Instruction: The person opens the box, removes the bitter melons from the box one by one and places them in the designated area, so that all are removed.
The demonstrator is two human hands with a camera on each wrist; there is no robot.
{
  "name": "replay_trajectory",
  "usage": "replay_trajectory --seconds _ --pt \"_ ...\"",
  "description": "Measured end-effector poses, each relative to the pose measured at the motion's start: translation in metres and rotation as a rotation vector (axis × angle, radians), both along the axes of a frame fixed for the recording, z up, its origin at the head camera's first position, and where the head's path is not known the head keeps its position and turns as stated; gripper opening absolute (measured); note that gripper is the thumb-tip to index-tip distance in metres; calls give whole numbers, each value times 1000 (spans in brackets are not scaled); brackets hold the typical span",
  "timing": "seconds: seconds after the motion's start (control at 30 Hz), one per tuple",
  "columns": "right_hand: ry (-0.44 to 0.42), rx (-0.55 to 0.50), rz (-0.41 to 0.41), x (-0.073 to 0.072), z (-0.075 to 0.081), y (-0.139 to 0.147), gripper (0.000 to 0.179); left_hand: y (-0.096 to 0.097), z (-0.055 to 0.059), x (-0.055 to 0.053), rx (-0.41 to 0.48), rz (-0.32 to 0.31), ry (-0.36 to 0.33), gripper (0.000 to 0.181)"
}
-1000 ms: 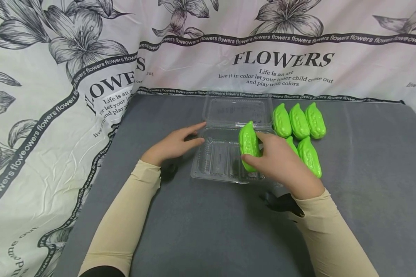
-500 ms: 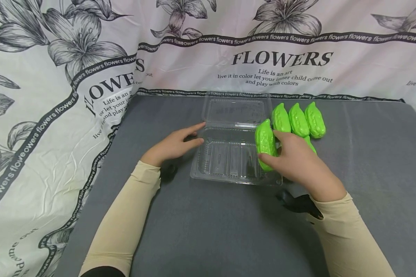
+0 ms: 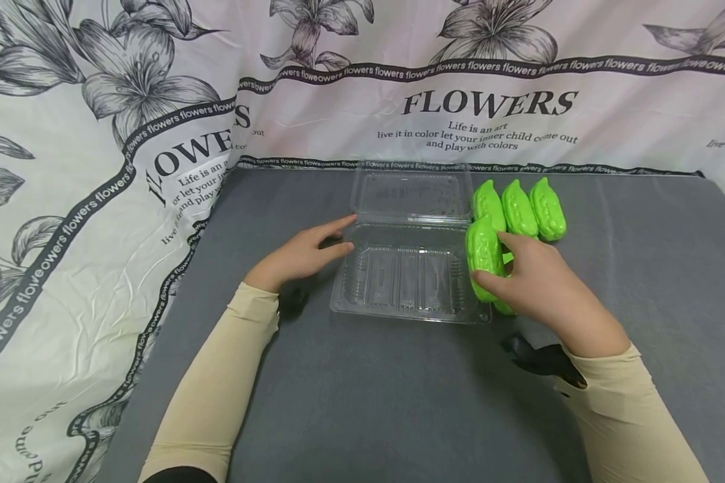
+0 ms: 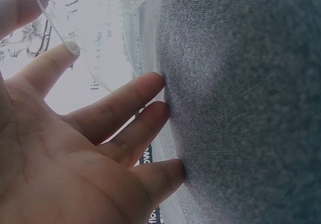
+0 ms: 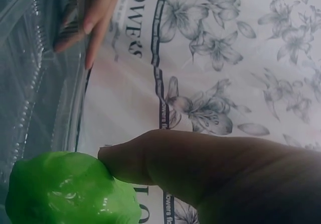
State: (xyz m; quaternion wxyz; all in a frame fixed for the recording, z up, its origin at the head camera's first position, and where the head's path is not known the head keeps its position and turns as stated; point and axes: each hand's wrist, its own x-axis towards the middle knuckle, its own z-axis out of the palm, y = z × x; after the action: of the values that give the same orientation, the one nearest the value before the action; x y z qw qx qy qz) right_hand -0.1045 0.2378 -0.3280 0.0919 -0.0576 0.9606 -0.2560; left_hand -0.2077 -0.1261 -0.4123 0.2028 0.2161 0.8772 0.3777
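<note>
My right hand grips a glossy, bright green, bumpy pod-shaped toy with a pointed tip. It is held at the right rim of a clear plastic clamshell container, whose lid lies folded back. In the right wrist view the thumb presses against the green toy. My left hand has its fingers stretched out at the container's left rim. The left wrist view shows this hand with straight fingers, one touching a clear plastic edge.
Three similar green pod toys stand in a row behind my right hand, beside the lid. Another green toy is mostly hidden under the held one. Grey cloth covers the table, and a flower-printed curtain hangs behind.
My right hand has carried the green pod toy rightward, from above the container's base to its right rim. The left hand has stayed in place.
</note>
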Motion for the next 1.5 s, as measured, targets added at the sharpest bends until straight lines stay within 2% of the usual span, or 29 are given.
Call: replay_trajectory --seconds 0.43,0.73,1.0,1.5 --pt "-94 63 -20 1 0 28 91 0 3 2 -16 0 7 66" --pt "-119 96 -27 -3 1 48 93 -1 4 2 -19 4 2 66" --pt "-141 108 -38 -1 5 68 96 0 4 3 -13 -5 3 65" --pt "-156 124 -70 -2 6 91 94 -2 5 4 -23 7 -5 66"
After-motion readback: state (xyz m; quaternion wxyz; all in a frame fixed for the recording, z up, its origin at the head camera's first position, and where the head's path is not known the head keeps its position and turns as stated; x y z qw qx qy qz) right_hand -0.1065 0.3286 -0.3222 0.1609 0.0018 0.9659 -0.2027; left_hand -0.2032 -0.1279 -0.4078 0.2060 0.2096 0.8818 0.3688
